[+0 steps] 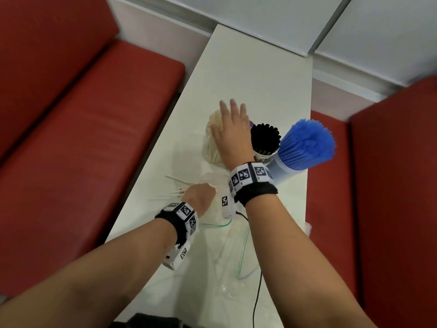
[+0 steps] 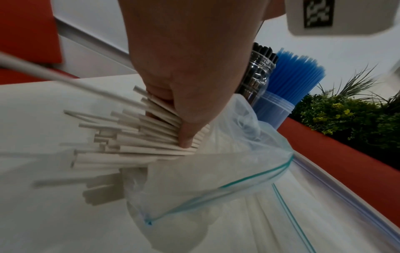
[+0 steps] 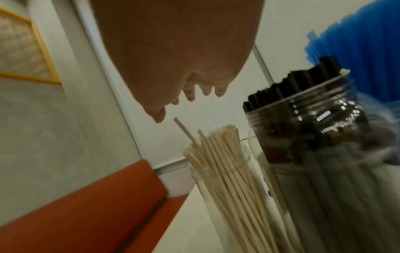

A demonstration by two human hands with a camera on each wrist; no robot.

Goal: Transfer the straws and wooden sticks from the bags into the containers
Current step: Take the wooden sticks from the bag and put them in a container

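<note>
On the table, left hand grips pale fanned wooden sticks; right hand fingers spread, empty.

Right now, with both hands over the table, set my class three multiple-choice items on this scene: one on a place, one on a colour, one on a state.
1. Where does the jar of black straws stand?
A. between the jar of wooden sticks and the tub of blue straws
B. on the red seat
C. inside a bag

2. What colour are the straws in the tub nearest the table's right edge?
A. green
B. blue
C. yellow

3. What is the left hand doing?
A. lying flat and empty
B. holding the black jar
C. gripping a bunch of wooden sticks at the mouth of a clear bag

Answers:
1 A, the head view shows the three side by side, black in the middle.
2 B, the fanned tops are bright blue.
3 C, the left wrist view shows fingers curled round the bunch, while the right hand is spread open over the stick jar.
</note>
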